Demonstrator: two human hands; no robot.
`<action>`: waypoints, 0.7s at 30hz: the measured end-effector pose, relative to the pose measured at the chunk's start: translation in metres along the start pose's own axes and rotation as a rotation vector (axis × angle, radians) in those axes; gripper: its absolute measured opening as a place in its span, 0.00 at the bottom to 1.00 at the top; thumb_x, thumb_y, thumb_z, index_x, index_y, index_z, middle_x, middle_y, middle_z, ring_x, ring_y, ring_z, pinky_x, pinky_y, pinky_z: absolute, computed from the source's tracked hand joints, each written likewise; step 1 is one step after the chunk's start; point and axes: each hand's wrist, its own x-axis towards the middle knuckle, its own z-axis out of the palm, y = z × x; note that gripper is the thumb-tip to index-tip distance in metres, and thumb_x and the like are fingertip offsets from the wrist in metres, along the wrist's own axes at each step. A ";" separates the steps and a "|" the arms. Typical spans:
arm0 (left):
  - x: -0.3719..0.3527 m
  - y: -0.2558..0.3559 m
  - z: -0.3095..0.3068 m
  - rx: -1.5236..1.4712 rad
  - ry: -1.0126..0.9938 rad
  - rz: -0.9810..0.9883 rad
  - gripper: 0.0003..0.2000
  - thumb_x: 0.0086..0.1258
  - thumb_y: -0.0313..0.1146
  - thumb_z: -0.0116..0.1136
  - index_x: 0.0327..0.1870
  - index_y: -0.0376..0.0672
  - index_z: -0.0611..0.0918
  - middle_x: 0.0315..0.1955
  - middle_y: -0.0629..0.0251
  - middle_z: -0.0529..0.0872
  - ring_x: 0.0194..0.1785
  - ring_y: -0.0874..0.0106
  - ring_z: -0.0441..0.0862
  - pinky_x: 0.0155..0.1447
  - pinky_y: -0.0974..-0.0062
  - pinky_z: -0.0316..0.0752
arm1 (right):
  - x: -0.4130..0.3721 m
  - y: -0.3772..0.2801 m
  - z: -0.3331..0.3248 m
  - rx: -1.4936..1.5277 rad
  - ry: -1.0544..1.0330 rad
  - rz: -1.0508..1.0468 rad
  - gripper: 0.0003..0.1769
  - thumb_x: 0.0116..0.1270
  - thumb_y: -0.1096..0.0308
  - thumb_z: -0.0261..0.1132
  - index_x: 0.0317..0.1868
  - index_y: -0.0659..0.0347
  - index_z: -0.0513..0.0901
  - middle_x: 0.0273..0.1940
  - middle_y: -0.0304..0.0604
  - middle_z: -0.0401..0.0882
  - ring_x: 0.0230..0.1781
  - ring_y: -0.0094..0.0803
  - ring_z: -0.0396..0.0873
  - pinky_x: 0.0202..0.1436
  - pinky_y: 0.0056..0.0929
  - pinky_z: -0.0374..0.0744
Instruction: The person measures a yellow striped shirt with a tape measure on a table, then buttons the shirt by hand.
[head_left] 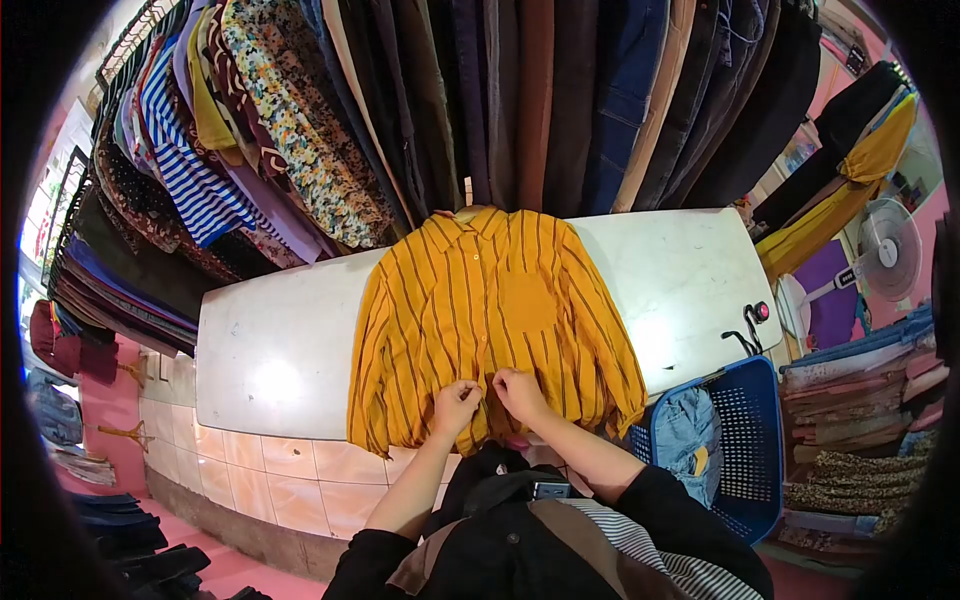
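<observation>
A mustard-yellow button-up shirt (pixel 430 310) with dark vertical stripes lies front side up on the white table (pixel 265 330), its collar away from me. Its sleeves spread to both sides, and a plain patch pocket shows on the chest. The lower hem hangs over the near edge. My left hand (pixel 457 407) is closed in a pinch on the front opening, low on the shirt. Just beside it, my right hand (pixel 518 393) pinches the other side of the same opening. The fingertips cover whatever button or cloth edge is between them.
A blue basket (pixel 765 450) with folded denim (pixel 688 440) stands at the right. A black cord with a red-topped piece (pixel 762 312) lies on the table's right end. Hanging trousers (pixel 535 100) and patterned blouses (pixel 300 130) line the far side. A fan (pixel 890 250) stands at right.
</observation>
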 end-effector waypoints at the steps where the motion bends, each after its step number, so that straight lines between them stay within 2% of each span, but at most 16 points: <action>1: 0.000 -0.001 0.002 0.047 0.010 0.009 0.08 0.62 0.30 0.62 0.37 0.34 0.84 0.24 0.65 0.85 0.28 0.79 0.80 0.37 0.80 0.74 | 0.000 0.003 0.004 -0.025 0.027 -0.002 0.04 0.59 0.75 0.61 0.35 0.63 0.78 0.34 0.53 0.79 0.39 0.52 0.79 0.43 0.44 0.77; 4: -0.003 0.001 0.006 0.014 0.038 0.020 0.08 0.62 0.30 0.62 0.38 0.34 0.83 0.25 0.66 0.85 0.29 0.78 0.80 0.37 0.79 0.75 | -0.001 0.007 0.009 0.016 0.103 0.039 0.05 0.59 0.75 0.61 0.37 0.62 0.78 0.37 0.53 0.79 0.39 0.52 0.79 0.43 0.45 0.77; 7: -0.007 0.008 0.006 -0.041 0.059 0.004 0.08 0.62 0.30 0.62 0.38 0.34 0.84 0.26 0.66 0.85 0.29 0.78 0.81 0.38 0.79 0.75 | 0.000 0.009 0.008 -0.113 0.047 -0.025 0.08 0.59 0.76 0.62 0.39 0.63 0.78 0.40 0.53 0.79 0.41 0.52 0.79 0.43 0.43 0.77; 13: -0.004 0.004 0.012 0.000 0.101 0.055 0.09 0.61 0.30 0.64 0.38 0.34 0.84 0.26 0.64 0.85 0.29 0.78 0.81 0.38 0.78 0.76 | 0.008 0.013 0.011 -0.020 -0.011 0.059 0.05 0.60 0.74 0.62 0.37 0.64 0.79 0.34 0.53 0.81 0.37 0.52 0.80 0.41 0.41 0.78; 16: -0.002 0.004 0.017 0.056 0.102 0.133 0.07 0.64 0.26 0.62 0.39 0.33 0.82 0.24 0.69 0.82 0.25 0.81 0.77 0.32 0.83 0.72 | 0.010 0.013 0.008 0.113 -0.072 0.108 0.05 0.60 0.74 0.63 0.37 0.65 0.80 0.31 0.51 0.82 0.34 0.47 0.81 0.39 0.38 0.78; 21: -0.013 0.028 0.018 0.175 0.104 0.125 0.09 0.64 0.27 0.62 0.40 0.30 0.83 0.25 0.66 0.84 0.27 0.80 0.79 0.33 0.82 0.74 | 0.011 0.018 0.008 0.195 -0.096 0.143 0.06 0.61 0.74 0.64 0.38 0.65 0.80 0.30 0.46 0.82 0.31 0.36 0.81 0.37 0.32 0.77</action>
